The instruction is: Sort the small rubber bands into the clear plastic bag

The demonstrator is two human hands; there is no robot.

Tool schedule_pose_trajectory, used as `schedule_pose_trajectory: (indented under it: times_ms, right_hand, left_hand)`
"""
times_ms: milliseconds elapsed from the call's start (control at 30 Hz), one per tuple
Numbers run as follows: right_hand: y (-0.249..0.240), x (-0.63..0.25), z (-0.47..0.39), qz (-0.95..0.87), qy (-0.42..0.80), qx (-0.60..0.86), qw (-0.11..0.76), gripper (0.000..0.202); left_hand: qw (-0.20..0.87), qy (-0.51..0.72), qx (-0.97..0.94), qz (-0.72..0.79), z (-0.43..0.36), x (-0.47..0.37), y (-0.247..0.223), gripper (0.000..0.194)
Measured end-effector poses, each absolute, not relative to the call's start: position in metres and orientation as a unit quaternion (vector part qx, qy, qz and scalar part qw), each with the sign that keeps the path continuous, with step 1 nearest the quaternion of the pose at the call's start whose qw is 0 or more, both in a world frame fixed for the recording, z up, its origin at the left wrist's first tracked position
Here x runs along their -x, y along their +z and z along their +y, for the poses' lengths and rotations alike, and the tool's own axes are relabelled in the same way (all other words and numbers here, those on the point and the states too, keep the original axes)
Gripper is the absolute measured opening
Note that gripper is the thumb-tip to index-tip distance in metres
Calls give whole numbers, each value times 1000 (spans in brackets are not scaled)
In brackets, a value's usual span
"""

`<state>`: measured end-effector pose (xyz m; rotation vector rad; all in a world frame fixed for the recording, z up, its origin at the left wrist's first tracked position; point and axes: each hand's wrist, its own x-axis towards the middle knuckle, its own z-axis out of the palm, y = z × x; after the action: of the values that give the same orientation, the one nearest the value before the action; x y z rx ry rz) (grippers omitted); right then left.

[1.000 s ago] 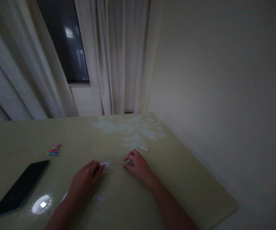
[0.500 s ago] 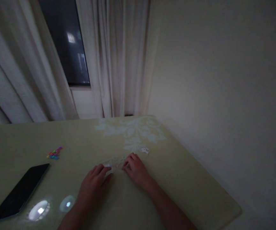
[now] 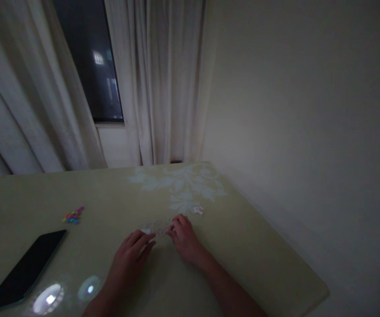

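Observation:
A small see-through piece, looking like a clear plastic packet with tiny pale bits and a white patch, lies on the table between my hands. My left hand has its thumb and forefinger closed at the near left edge of it. At the right end, the fingertips of my right hand are pinched together on the packet's edge. The dim light hides its exact contents. Just beyond my right hand lies a small white piece, too small to name.
A dark tablet lies at the left of the pale green table. Behind it sits a little pile of colourful small pieces. Light reflections shine on the tabletop at lower left. A wall borders the right side; curtains hang behind.
The fingers of my left hand have shifted slightly against the clear packet, and its white patch now shows farther left. My right hand stays pinched in nearly the same place. The view has tilted slightly.

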<state>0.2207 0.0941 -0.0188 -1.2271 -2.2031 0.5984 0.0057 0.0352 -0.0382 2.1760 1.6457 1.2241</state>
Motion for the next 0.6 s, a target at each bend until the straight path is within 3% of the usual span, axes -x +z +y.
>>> schedule_pose_trajectory:
  times_ms: [100,300,467,600]
  right_hand:
    - [-11,-220,88,-773,363,382,352,13]
    - [-5,-210,76,-712,501,325,370,31]
    - [-5,-226,95,-681,421,423,425,19]
    - [-8,-242,110,-699,282,531,387,5]
  left_hand:
    - [140,464,-706,517,30,-18,-33,36]
    - [208,517,-651,515,20,-30,-17,38]
    - [228,508,-624,547,20,-28,-15,37]
    - [242,512,-603,561,23,-25,-18,36]
